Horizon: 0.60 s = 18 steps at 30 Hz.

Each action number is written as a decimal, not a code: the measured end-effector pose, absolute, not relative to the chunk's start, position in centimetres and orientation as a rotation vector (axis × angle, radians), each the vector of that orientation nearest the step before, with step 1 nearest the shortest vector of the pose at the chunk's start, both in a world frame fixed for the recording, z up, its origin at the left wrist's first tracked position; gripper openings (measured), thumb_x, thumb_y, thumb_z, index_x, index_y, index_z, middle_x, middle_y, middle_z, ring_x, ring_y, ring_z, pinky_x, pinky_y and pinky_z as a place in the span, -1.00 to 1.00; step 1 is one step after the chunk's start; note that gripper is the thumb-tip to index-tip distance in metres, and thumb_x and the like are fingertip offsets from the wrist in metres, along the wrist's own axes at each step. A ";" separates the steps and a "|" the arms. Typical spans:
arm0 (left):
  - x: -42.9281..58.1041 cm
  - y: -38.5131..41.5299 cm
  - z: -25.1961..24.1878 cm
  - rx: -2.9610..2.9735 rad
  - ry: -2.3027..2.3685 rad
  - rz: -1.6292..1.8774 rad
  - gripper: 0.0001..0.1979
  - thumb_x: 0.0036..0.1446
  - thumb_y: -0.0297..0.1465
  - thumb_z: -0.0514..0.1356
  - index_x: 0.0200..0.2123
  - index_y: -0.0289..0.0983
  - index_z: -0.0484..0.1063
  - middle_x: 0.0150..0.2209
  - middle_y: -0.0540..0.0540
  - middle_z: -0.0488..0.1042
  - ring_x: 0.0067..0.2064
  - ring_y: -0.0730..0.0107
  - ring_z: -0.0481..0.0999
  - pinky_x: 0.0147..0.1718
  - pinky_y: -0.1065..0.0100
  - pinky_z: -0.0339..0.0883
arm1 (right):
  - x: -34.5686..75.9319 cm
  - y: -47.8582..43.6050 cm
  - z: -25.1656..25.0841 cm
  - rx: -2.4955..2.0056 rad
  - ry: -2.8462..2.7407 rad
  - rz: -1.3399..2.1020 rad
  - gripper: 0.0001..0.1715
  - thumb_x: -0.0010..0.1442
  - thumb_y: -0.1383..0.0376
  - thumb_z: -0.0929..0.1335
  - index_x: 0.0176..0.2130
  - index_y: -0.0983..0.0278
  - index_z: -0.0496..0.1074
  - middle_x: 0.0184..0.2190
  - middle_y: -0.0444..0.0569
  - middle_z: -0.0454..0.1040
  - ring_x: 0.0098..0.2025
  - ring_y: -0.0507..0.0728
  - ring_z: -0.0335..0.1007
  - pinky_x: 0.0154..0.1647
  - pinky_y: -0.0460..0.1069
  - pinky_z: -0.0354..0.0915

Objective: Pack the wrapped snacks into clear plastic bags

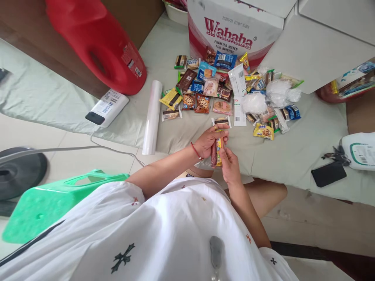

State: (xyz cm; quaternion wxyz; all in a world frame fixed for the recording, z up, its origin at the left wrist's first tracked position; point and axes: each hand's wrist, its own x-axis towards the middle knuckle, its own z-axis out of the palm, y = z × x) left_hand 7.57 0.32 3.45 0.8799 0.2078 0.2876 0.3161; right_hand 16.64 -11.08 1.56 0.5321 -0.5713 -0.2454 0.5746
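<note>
My left hand (207, 141), with a red cord at the wrist, is closed around the upper part of a slim yellow snack packet (218, 155) and a reddish-brown stick-shaped packet (213, 157) beside it. From the other side my right hand (231, 166) pinches the yellow packet's edge with thumb and fingers. Both packets are held upright over the cloth's front edge. Just beyond my left fingers lies a biscuit packet (222, 121). Farther back, many wrapped snacks are spread out, among them a pink packet (222, 107) and a yellow cookie packet (263, 131).
A roll of clear film (152, 117) lies left of the snacks; crumpled clear plastic (254, 104) lies right. Behind stands a Wahaha carton (234, 27). A red jug (117, 58) and white device (108, 107) are left, a black phone (328, 174) right, a green stool (52, 199) lower left.
</note>
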 end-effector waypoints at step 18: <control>7.4 -0.4 2.4 0.374 0.506 0.573 -0.54 -0.01 -0.48 0.44 -0.04 -0.22 0.41 -0.43 0.07 0.49 -0.36 0.43 0.58 -0.30 0.39 0.46 | 17.7 -12.4 2.2 -1.466 -0.731 1.421 -0.37 0.23 -0.23 0.41 -0.04 0.19 0.35 -0.45 -0.17 0.55 -0.61 0.03 0.44 -0.69 -0.10 0.37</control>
